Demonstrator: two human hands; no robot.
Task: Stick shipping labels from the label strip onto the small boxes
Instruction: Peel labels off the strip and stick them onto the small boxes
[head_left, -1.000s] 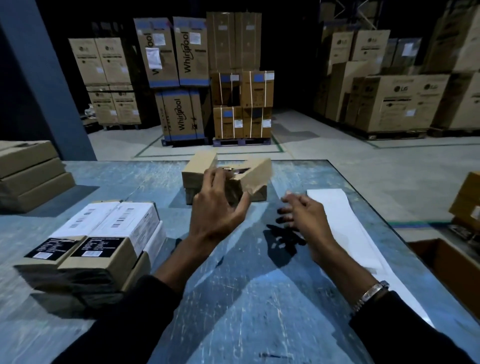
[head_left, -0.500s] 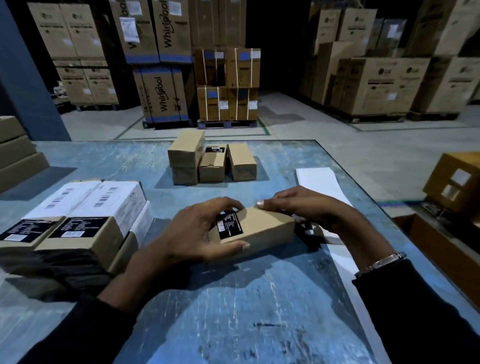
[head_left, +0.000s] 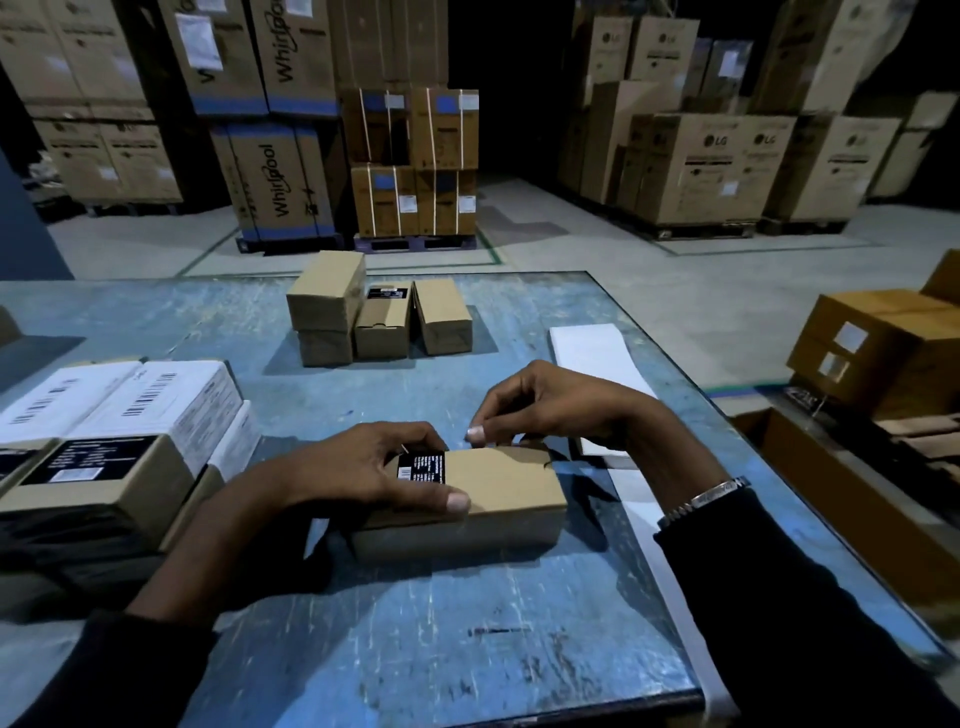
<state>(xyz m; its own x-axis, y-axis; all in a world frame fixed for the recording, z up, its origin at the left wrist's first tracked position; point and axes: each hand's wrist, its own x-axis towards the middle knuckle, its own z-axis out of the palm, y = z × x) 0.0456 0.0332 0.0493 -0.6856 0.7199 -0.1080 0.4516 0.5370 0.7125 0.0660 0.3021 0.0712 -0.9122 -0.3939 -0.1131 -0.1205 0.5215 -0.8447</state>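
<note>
Table (head_left: 363, 649): worn blue top, everything else placed rel. to it.
Pallet stacks (head_left: 280, 171): big cartons on the floor beyond the table's far edge.
Labelled boxes (head_left: 119, 447): stacked at table's left side, white barcode labels on top, black labels on the near ends.
Label strip (head_left: 592, 353): long white strip along table's right side, running from far end to near edge, passing under the right wrist.
Plain boxes (head_left: 379, 312): small cluster at table's far middle, one stacked on another at the left.
Box (head_left: 498, 493): lying flat at table centre, black label at its left end.
Left hand (head_left: 363, 467): gripping the box's left end, thumb across the near top edge, fingers curled over the far side.
Right hand (head_left: 550, 410): just above the box's far edge; thumb & forefinger pinched together, can't tell what's between them.
Bracelet (head_left: 701, 499): on right wrist.
</note>
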